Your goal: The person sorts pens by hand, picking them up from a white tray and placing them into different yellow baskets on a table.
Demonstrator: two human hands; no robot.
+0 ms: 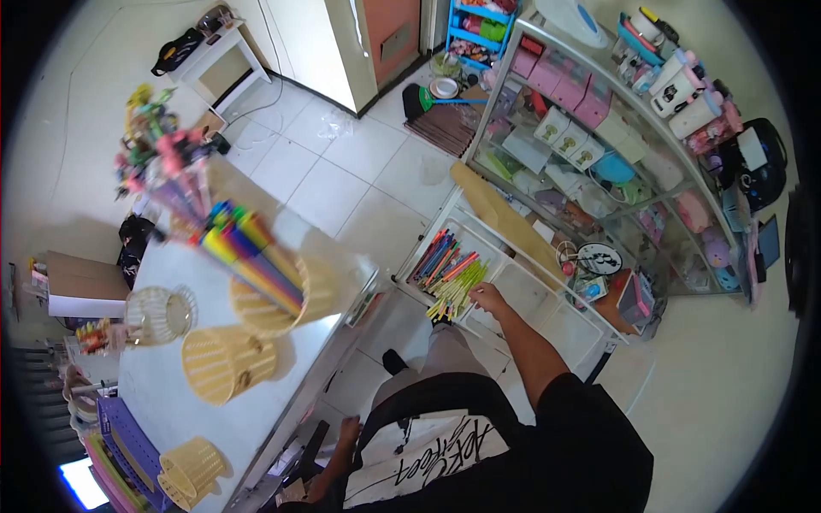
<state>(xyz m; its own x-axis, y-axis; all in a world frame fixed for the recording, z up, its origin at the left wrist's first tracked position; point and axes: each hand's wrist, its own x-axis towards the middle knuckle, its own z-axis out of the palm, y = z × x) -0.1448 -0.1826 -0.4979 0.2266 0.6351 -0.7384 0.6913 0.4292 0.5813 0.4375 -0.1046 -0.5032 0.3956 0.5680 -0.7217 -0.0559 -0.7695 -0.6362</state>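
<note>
My right hand reaches down to a fan of yellow-green pencils or pens in a white-framed drawer rack. Its fingers are drawn together at the bundle's right edge; whether one is pinched between them is too small to make out. Beside that bundle lie orange and dark blue ones. My left hand hangs low near the table's edge, its fingers too small to read. On the white table, a cream slatted basket holds thick multicoloured sticks, blurred.
Two more cream baskets, one in the middle and one near the front, lie on the table, with a wire basket behind. Pens with figure toppers rise at the far end. A glass cabinet stands beyond the rack.
</note>
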